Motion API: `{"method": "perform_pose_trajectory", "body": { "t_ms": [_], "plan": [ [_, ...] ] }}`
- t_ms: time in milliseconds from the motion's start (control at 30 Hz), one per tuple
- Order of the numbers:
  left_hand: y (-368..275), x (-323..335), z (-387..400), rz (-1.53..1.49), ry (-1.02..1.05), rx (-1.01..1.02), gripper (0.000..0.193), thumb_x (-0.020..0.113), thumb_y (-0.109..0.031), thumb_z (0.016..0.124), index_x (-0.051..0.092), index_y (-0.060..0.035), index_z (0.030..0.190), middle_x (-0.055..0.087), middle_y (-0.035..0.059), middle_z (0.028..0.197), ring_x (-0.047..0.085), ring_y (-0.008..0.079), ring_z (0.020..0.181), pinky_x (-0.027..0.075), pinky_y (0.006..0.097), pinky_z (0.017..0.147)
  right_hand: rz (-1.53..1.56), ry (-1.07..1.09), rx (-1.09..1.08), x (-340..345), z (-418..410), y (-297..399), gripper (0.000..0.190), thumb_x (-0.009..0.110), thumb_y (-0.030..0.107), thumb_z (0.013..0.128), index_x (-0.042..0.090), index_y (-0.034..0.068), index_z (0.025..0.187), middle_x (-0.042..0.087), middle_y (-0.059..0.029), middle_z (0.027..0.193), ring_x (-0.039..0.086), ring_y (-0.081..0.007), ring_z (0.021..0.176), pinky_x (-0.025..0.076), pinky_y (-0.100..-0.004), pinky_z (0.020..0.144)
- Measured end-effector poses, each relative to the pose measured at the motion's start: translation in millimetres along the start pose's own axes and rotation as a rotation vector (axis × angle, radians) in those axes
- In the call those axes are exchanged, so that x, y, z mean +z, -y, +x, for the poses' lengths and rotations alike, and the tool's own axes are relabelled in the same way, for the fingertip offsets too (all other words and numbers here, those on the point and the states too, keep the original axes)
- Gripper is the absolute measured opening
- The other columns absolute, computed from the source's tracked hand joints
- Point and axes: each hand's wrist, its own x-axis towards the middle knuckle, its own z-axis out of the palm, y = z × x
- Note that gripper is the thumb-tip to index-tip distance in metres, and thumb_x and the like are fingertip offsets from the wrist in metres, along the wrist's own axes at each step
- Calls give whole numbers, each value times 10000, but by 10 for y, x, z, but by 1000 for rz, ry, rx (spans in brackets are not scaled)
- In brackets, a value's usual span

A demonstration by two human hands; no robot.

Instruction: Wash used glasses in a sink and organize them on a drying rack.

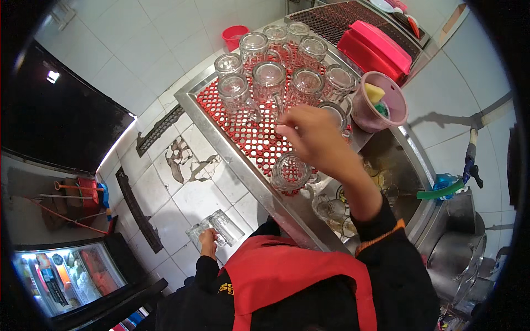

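Note:
My left hand (pixel 208 239), low on the left above the tiled floor, grips several clear glass mugs (pixel 227 229) together by their handles. My right hand (pixel 312 134) is over the red perforated mat (pixel 256 140), its thumb and fingertips by the handle of an upside-down glass mug (pixel 269 78). Whether the fingers close on that handle cannot be made out. More upturned mugs stand about the mat, one of them (pixel 291 171) just below my right hand. Another mug (pixel 333 113) is partly hidden behind the hand.
A metal sink (pixel 408 165) on the right holds glassware (pixel 331 207). Beside it are a pink bucket (pixel 362 105) with sponges, a red plastic box (pixel 374 51) and a green hose (pixel 441 190). The counter's raised steel rim (pixel 236 161) runs along the left. Some floor tiles (pixel 180 159) are broken.

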Motion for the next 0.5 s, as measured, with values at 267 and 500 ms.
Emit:
{"method": "perform_pose_trajectory", "body": {
  "t_ms": [267,500],
  "plan": [
    [25,-79,-69,-4,82,-16,51,463,15,600,513,13,599,498,114,509,410,161,363,294,268,315,-124,413,389,1129,708,-627,184,547,38,632,586,-104,742,561,-296,802,568,-395,807,481,-410,680],
    [166,-240,50,19,37,-43,69,461,10,620,519,-5,586,499,99,509,403,152,360,293,256,322,-38,395,508,1034,753,-562,246,590,129,609,588,-108,674,560,-271,640,600,-354,647,491,-381,643]
  ]
}}
